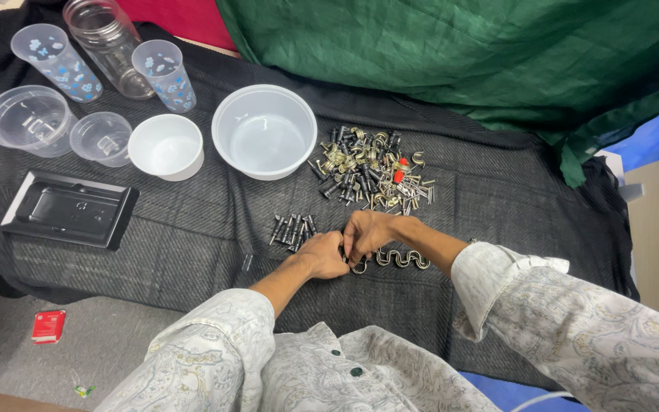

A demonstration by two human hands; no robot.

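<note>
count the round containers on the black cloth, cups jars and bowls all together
7: a clear jar flanked by two patterned cups at the far left; a clear tub, small clear cup, white cup and big white bowl in front.

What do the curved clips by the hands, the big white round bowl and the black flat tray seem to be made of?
The curved brass-coloured clips look like metal: they glint with a yellowish shine. The big white round bowl looks like translucent plastic, thin-walled and matte. The black flat rectangular tray seems to be moulded plastic with a glossy surface and formed recesses.
</note>
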